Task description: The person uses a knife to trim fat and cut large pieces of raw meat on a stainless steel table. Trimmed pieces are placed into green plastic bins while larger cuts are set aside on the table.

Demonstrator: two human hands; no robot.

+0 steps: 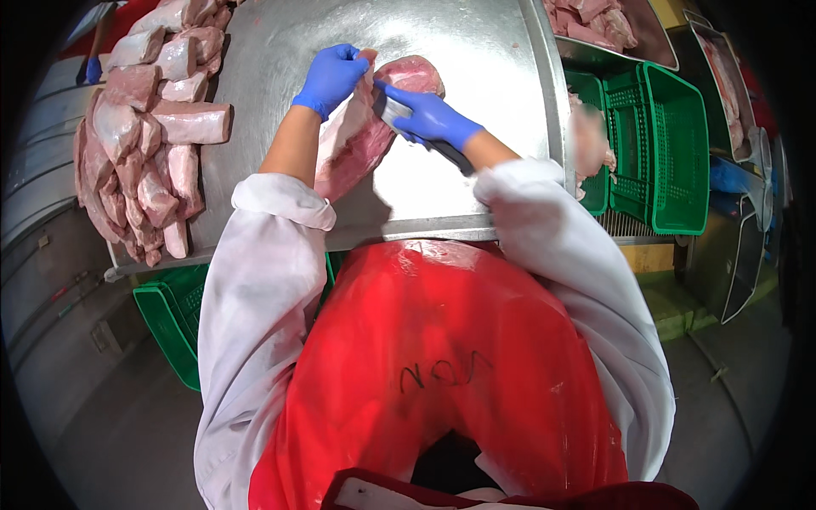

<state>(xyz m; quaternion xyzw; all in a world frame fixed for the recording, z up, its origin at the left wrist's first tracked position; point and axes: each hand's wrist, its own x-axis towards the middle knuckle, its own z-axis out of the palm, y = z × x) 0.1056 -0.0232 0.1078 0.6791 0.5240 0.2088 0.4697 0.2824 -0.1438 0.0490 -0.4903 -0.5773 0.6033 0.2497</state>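
A long piece of raw meat with a pale fatty side lies slantwise on the steel table. My left hand, in a blue glove, is closed on a strip at the meat's upper left edge, pulling it up. In my right hand, also gloved in blue, is a knife with a dark handle. Its blade lies against the meat, just right of the held strip, and my right forefinger stretches along it. Part of the blade is hidden by the meat and fingers.
Many meat pieces are heaped along the table's left side. Green crates stand beyond its raised right edge, near a metal tub of meat. Another green crate sits below the front left. Someone's blue-gloved hand shows at far left.
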